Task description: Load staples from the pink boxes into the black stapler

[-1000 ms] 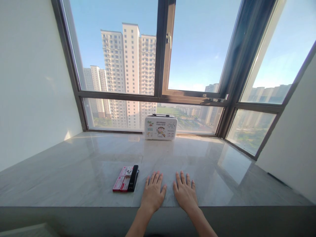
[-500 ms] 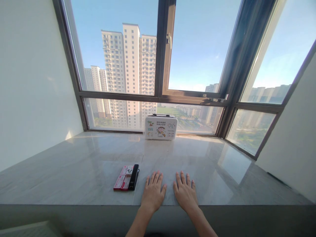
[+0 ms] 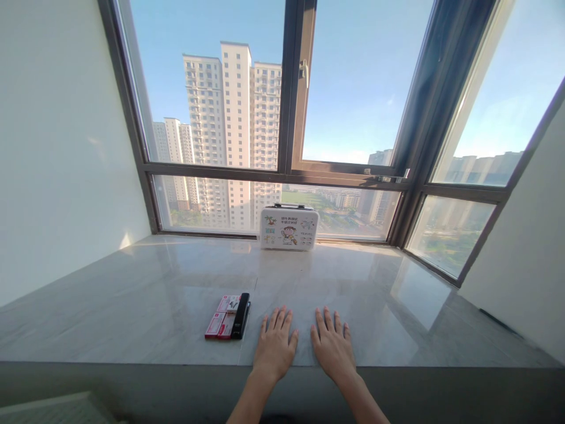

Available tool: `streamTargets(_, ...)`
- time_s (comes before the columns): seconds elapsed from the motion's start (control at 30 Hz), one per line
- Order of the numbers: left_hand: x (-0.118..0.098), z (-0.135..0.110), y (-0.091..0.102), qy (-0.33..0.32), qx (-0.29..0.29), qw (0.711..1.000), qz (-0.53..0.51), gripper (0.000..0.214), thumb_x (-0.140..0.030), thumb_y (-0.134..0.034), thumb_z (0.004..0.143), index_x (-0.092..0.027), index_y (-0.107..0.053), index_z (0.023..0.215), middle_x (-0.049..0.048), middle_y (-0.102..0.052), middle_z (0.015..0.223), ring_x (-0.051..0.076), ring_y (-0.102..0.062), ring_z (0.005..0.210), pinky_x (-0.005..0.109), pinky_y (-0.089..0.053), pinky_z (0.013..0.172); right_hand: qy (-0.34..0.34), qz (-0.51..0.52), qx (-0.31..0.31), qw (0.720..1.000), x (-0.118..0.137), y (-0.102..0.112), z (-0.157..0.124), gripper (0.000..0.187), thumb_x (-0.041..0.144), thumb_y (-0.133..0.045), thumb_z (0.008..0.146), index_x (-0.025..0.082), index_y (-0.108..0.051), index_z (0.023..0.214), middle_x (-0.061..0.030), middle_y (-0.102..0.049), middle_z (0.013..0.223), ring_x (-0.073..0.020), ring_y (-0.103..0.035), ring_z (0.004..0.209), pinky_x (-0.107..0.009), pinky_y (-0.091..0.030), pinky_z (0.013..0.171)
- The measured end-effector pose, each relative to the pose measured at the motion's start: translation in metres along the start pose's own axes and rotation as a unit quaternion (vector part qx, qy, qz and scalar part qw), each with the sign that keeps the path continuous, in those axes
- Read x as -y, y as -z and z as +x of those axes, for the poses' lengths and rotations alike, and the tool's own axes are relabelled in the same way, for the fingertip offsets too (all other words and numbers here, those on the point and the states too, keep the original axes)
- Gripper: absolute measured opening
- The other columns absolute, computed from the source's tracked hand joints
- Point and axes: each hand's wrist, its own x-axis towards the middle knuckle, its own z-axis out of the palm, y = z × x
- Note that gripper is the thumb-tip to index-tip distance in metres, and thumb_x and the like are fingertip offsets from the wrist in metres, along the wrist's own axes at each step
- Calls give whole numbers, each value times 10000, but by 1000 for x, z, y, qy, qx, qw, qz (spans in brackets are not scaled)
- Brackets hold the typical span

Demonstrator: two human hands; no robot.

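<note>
My left hand (image 3: 274, 346) lies flat, palm down, on the grey marble-look window sill (image 3: 145, 318), its fingers stretched forward. Beside it on the right, my right hand (image 3: 333, 344) rests the same way with fingers a little apart. Neither holds anything. Left of my left hand is a black stapler (image 3: 241, 316), set lengthwise against several small red-and-white boxes (image 3: 216, 324), which look like staple boxes. A white case (image 3: 289, 228) with cartoon prints and a dark handle stands upright at the back of the sill, against the window.
Dark window frames (image 3: 212, 171) bound the sill at the back and right, with a latch handle (image 3: 305, 73) on one pane. White walls (image 3: 62, 147) close both sides. The sill's front edge runs just under my wrists. A pale object (image 3: 48, 409) shows at the lower left.
The whole view has shifted very slightly to the right. Both hands, the stapler, the boxes and the case keep their places on the sill.
</note>
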Motion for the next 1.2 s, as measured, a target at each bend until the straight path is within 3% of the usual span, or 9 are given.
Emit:
streamTargets(0.77,-1,-7,-1,2,-20,1000,-19,592,-538,-185,987,-331,-336,1520,-22,-261,1618,236,-185,1499,502,-121,1224,10,-5,-13,1000,-1,-1,-10,619,504,-237,993,248,-282,1555,-70,-181,1626,-325,-90,1501,-563,-52,1177)
streamTargets(1.2,1,-11,-2,-4,-24,1000,-7,587,-542,-179,996,-330,-337,1520,-24,-255,1620,233,-187,1498,491,-145,1222,11,-6,-14,1000,1,9,-19,599,480,-243,996,258,-298,1549,-64,-201,1621,-311,-107,1501,-546,-63,1182)
